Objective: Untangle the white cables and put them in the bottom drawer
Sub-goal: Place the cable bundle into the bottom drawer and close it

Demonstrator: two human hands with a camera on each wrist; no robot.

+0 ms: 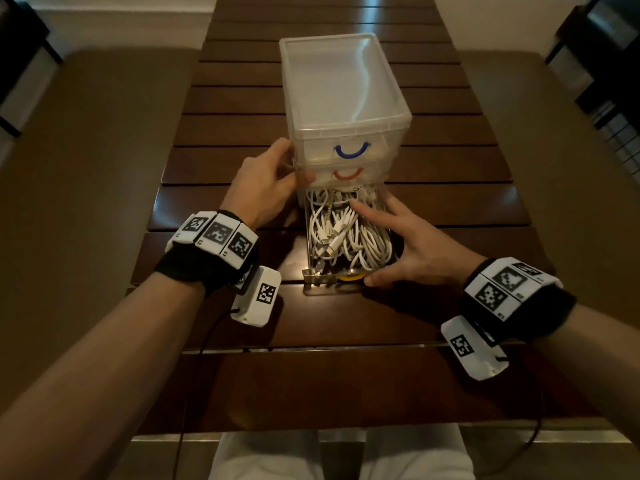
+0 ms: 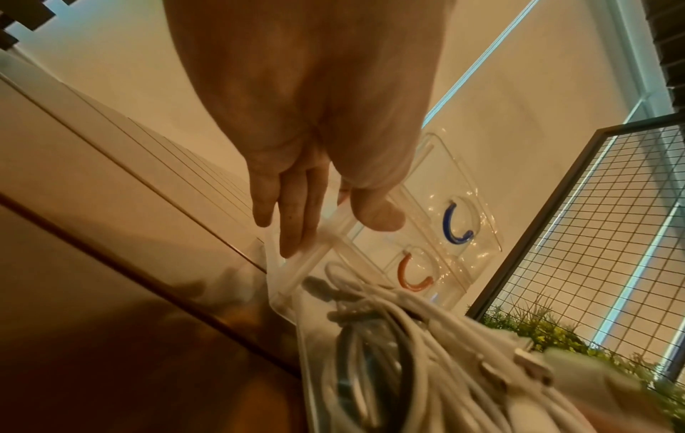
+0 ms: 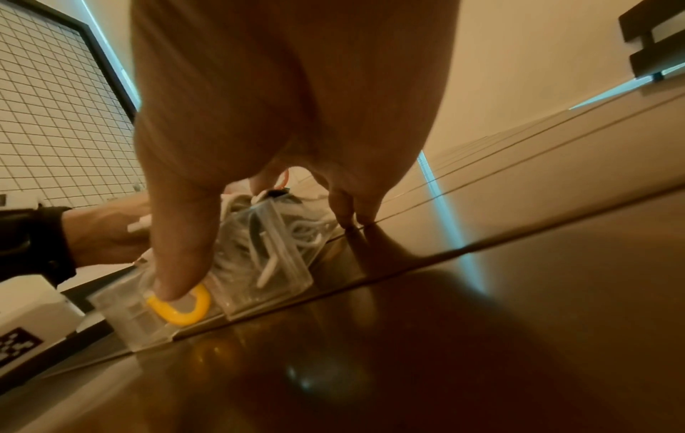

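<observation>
A clear plastic drawer unit [image 1: 343,98] stands on the slatted wooden table [image 1: 346,375]. Its bottom drawer [image 1: 311,277] with the yellow handle [image 1: 349,277] is pulled out toward me and is full of coiled white cables [image 1: 349,237]. My left hand [image 1: 273,178] grips the unit's front left corner, thumb on the front and fingers [image 2: 296,234] along the side. My right hand [image 1: 408,244] is spread over the drawer: its thumb [image 3: 177,249] presses the yellow handle [image 3: 185,310], the index finger lies on the cables, and the other fingertips touch the table.
The upper drawers with the blue handle [image 1: 351,150] and the red handle [image 1: 348,174] are closed. Brown benches [image 1: 86,168] run along both sides of the table. A black wire-grid panel [image 2: 593,234] with a green plant [image 2: 556,337] stands to the right.
</observation>
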